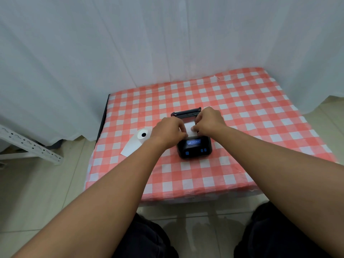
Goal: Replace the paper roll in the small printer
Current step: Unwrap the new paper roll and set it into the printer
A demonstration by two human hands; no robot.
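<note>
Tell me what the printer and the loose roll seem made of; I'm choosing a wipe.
Printer: looks like matte black plastic with a glossy lit screen and blue buttons. Loose roll: white paper, matte, with a trailing strip and a dark core hole.

You see the scene from one head-worn wide-angle camera, looking forward and steeply down over your own forearms onto the low table with the red-and-white checked cloth [242, 112]. It sits fairly near; its wide lens probably bends the white curtain backdrop [130, 43] at the edges.
</note>
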